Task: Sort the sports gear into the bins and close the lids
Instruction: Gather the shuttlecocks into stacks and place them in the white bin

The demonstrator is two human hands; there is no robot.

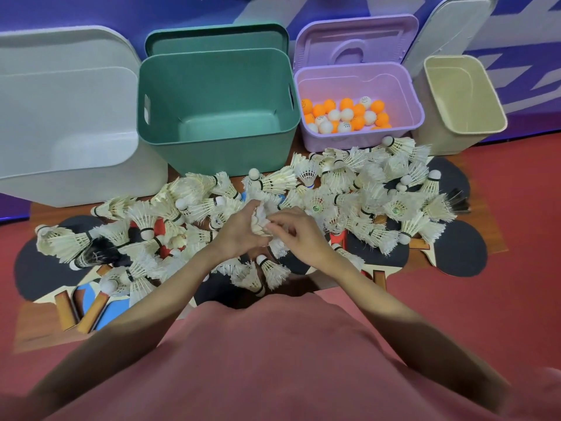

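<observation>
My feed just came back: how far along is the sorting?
Done: table-tennis balls lie in the purple bin. In hand: both hands, left and right, hold shuttlecocks. Left: shuttlecock pile, paddles, green bin empty, all lids open.

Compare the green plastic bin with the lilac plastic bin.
The green plastic bin is larger and deeper, and holds nothing; the lilac plastic bin is smaller and holds orange and white table tennis balls. The green one has side handle slots; the lilac shows none. Both stand open, lids propped behind.
</observation>
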